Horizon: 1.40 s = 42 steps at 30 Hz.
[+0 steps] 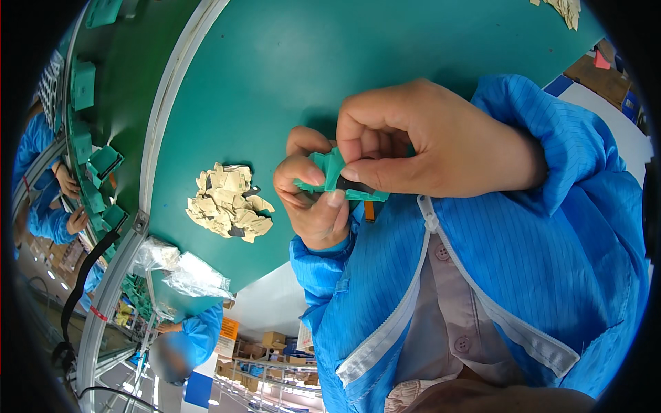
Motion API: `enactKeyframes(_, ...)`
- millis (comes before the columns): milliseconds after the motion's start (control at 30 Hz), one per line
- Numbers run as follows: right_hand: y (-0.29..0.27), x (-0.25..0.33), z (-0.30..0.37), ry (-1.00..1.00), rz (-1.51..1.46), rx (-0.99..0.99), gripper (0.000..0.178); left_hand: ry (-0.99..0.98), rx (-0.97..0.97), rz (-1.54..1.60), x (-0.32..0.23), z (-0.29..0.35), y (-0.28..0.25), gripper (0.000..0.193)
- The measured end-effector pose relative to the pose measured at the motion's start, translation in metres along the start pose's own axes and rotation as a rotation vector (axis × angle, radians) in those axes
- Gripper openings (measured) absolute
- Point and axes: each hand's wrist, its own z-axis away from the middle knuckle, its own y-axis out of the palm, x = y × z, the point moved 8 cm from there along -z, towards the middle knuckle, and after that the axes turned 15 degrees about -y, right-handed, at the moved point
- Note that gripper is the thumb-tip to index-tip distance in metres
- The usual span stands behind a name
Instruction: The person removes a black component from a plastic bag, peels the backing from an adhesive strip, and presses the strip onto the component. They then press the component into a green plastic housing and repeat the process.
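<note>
A green work table (289, 76) is seen, with a heap of beige paper scraps (228, 206) lying at nine o'clock from the hands. A small green plastic part (329, 172) is gripped from below by the left hand (310, 199). It is pinched at its three o'clock end by the right hand (420, 141), its long axis running nine to three.
</note>
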Motion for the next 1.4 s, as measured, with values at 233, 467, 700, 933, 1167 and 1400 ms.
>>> enactKeyframes(233, -0.004, 0.009, 0.007, -0.054, -0.004, -0.039, 0.016, 0.038, 0.015, 0.005, -0.003, -0.001, 0.004, 0.026)
enactKeyframes(467, -0.004, 0.01, 0.009, -0.096, -0.014, -0.041, 0.013, 0.007, 0.155, -0.045, 0.001, -0.001, 0.004, 0.028)
enactKeyframes(700, -0.006, 0.009, 0.009, -0.06, -0.023, -0.06, 0.012, -0.002, 0.15, -0.056, 0.001, -0.002, 0.006, 0.027)
enactKeyframes(933, -0.008, 0.013, 0.008, -0.058, 0.044, -0.058, 0.015, 0.002, 0.15, -0.05, -0.001, -0.002, 0.007, 0.028)
enactKeyframes(1167, -0.008, 0.034, 0.004, -0.319, 0.422, -0.039, 0.026, 0.014, 0.12, -0.099, -0.006, -0.002, 0.013, 0.025)
enactKeyframes(1400, -0.016, -0.011, -0.001, -0.148, 0.006, -0.152, 0.02, 0.12, 0.12, 0.12, -0.015, -0.005, 0.017, 0.024)
